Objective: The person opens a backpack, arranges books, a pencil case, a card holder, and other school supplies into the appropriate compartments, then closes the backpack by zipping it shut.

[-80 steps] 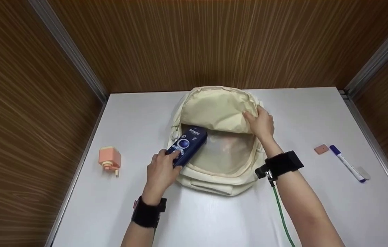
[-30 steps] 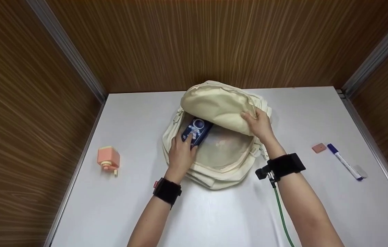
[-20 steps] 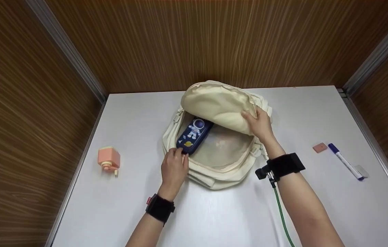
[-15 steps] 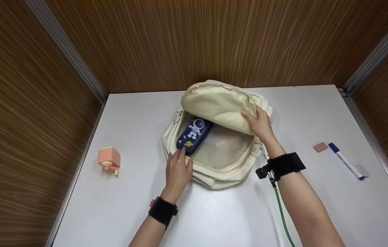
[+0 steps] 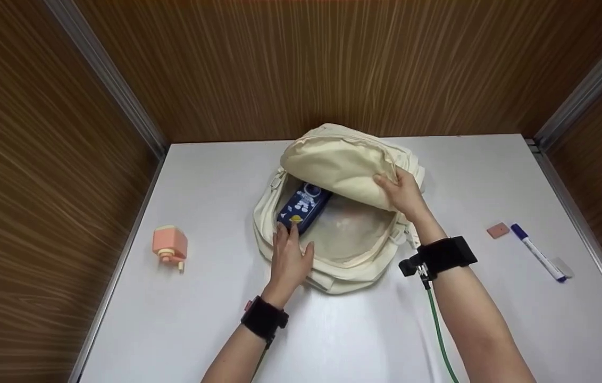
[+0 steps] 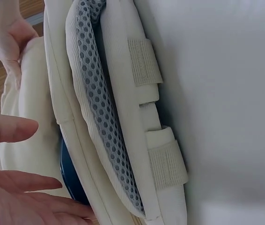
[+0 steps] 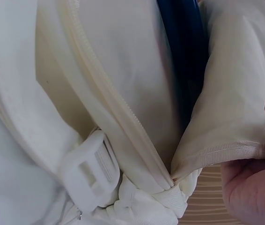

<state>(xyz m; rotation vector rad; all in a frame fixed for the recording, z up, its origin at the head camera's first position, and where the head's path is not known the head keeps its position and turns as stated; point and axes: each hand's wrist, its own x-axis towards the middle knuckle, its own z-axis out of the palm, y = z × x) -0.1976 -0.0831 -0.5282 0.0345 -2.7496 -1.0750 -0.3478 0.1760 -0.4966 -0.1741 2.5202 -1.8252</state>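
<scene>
A cream backpack (image 5: 333, 276) lies unzipped on the white table, its front flap (image 5: 338, 165) folded up. Inside, along the left side, rests a dark blue pencil case (image 5: 303, 210) with an astronaut print. Its far end goes under the flap. My left hand (image 5: 290, 260) has its fingers extended, the tips touching the near end of the case. In the left wrist view, a dark blue edge of the pencil case (image 6: 70, 173) shows beside those straight fingers. My right hand (image 5: 404, 194) pinches the flap's right edge between thumb and fingers and holds it up.
On the left of the table stands a pink and cream crank pencil sharpener (image 5: 169, 247). A small pink block (image 5: 498, 230) and a white marker with blue cap (image 5: 537, 251) lie at right, a small translucent piece beside the marker. Wood-grain panels (image 5: 301, 69) enclose the table.
The pencil case has gone from over the bag's left edge to inside it. My left hand released it, drew back, then pushed its near end slightly forward. My right hand keeps holding the flap.
</scene>
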